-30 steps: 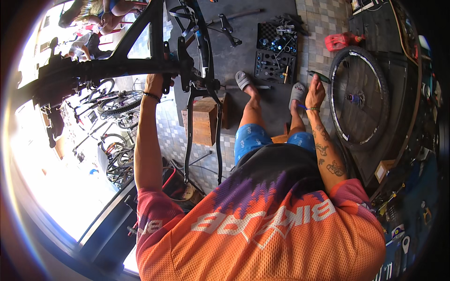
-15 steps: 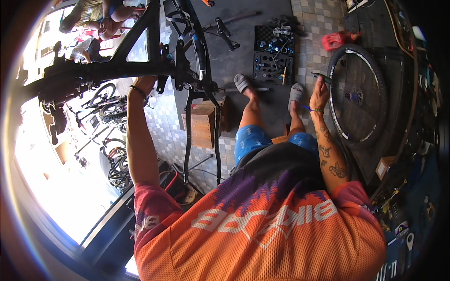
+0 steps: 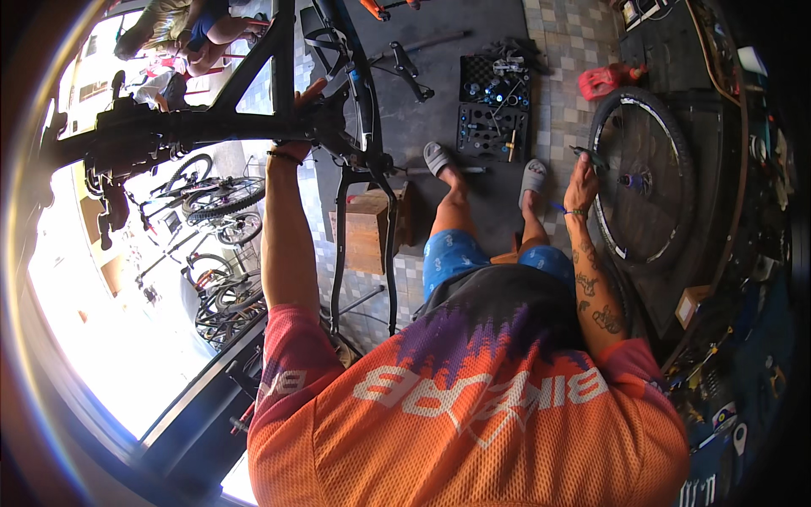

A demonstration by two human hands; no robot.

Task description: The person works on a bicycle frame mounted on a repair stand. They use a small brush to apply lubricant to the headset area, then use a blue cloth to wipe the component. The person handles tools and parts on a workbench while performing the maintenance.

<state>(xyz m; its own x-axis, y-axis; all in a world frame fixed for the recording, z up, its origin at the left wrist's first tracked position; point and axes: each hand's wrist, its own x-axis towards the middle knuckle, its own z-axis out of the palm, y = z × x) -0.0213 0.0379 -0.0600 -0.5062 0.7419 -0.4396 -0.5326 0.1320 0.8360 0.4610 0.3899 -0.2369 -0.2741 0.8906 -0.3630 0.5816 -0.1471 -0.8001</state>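
A black bike frame hangs at the upper left, its two thin stays reaching down toward me. My left hand is at the frame's middle joint, mostly hidden behind the tube. The fingers that show beyond it look stretched out, close against the frame; whether they press on it I cannot tell. Out to the right, my right hand is closed around a small dark green object, whose exact kind is unclear. It is held in front of a bike wheel with a black tyre.
A tool case lies unfolded on the dark mat, beyond my sandalled feet. Past the wheel is a red jug. A wooden box stands under the frame. Several bikes and a seated person are at the left.
My left hand has moved right along the frame, and more of its fingers show. My right hand, with the dark green object, has shifted slightly toward me.
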